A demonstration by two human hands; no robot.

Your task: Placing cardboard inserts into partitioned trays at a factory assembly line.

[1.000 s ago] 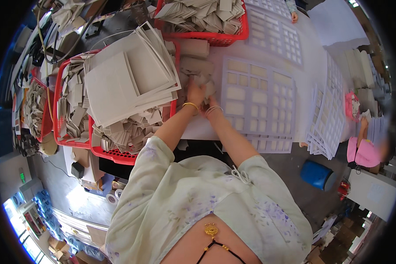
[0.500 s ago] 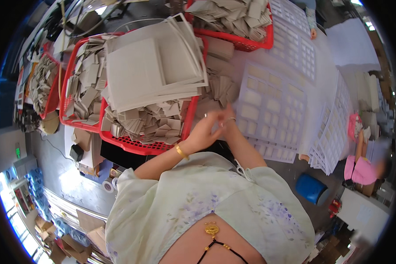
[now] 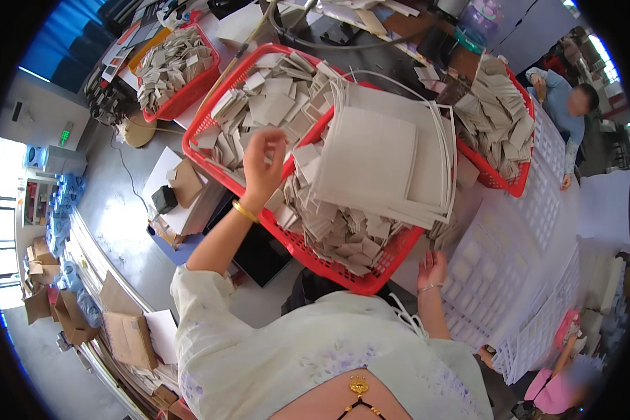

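Observation:
My left hand (image 3: 262,168) is raised over the rim of a red plastic basket (image 3: 210,98), its fingers loosely bent and nothing visible in them. Small greyish cardboard pieces (image 3: 269,105) fill that basket. Beside it, a second red basket (image 3: 367,283) holds more such pieces, with a stack of large pale cardboard sheets and frames (image 3: 364,161) lying across its top. My right hand (image 3: 432,271) is right of this basket's near corner, palm partly showing and fingers stretched out, with no object seen in it. White sheets with rows of cut-out windows (image 3: 497,245) lie on the table farther right.
Two more red baskets of pieces stand at the far left (image 3: 168,112) and far right (image 3: 521,182). A bent grey cable (image 3: 343,45) crosses the back. A co-worker (image 3: 567,105) is at the table's right end; someone in pink (image 3: 549,392) is at lower right. Boxes (image 3: 129,336) stand at lower left.
The view has turned left, so the baskets appear farther right. My hands, close together before, have parted: the left is over the left basket, the right beside the near one.

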